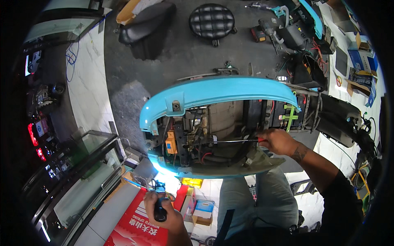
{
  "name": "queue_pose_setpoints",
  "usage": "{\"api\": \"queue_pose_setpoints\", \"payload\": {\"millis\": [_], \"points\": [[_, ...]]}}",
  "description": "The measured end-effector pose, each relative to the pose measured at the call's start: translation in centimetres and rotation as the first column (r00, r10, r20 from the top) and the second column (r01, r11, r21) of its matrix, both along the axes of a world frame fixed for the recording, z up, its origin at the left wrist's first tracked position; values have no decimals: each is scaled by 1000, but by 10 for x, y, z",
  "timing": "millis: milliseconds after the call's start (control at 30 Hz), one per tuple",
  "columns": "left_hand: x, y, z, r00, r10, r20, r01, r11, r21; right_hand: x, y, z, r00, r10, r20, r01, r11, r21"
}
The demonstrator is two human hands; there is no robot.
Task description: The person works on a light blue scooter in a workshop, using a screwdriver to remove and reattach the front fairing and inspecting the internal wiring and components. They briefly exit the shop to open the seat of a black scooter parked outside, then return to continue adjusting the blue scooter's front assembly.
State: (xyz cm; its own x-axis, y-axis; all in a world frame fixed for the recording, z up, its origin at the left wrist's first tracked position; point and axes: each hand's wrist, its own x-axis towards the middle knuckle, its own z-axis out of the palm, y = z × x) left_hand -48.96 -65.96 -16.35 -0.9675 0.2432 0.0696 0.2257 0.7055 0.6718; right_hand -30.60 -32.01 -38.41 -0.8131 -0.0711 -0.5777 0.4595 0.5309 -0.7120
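Observation:
My right hand (277, 142) is closed around the red handle of a long screwdriver (236, 141). Its thin metal shaft points left across the opened scooter body, and the tip reaches toward wiring and metal parts near an orange box (170, 142). Light blue body panel (221, 87) curves along the far side of the opening. Lower left, my left hand (162, 211) grips a black handheld tool (159, 207), whose exact kind I cannot make out. Bright light glares just beyond its front end, on the panel's near left edge. Fingers partly hide both handles.
Beyond the scooter lie a black seat (147, 26), a round quilted stool (211, 22) and a cordless impact wrench (266, 30). A red carton (137, 219) sits under my left arm. Glass cases (88, 164) line the left; boxes (361, 57) stand far right.

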Motion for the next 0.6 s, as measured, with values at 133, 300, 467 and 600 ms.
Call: {"api": "queue_pose_setpoints", "payload": {"millis": [133, 300, 467, 600], "points": [[-15, -11, -19, 900, -360, -245, 306, 923, -232, -7, -20, -2, 999, 35, -14, -35, 999, -35], [-29, -19, -25, 873, -349, -341, 241, 916, -320, -21, -35, 5, 999, 45, -6, -45, 998, -41], [-25, -13, -13, 896, -327, -300, 263, 936, -233, -38, -41, 10, 998, 29, -57, -33, 996, -83], [-23, -4, 14, 879, -455, 142, 473, 871, -133, -50, -48, 16, 999, 39, 2, -39, 996, -85]]}}
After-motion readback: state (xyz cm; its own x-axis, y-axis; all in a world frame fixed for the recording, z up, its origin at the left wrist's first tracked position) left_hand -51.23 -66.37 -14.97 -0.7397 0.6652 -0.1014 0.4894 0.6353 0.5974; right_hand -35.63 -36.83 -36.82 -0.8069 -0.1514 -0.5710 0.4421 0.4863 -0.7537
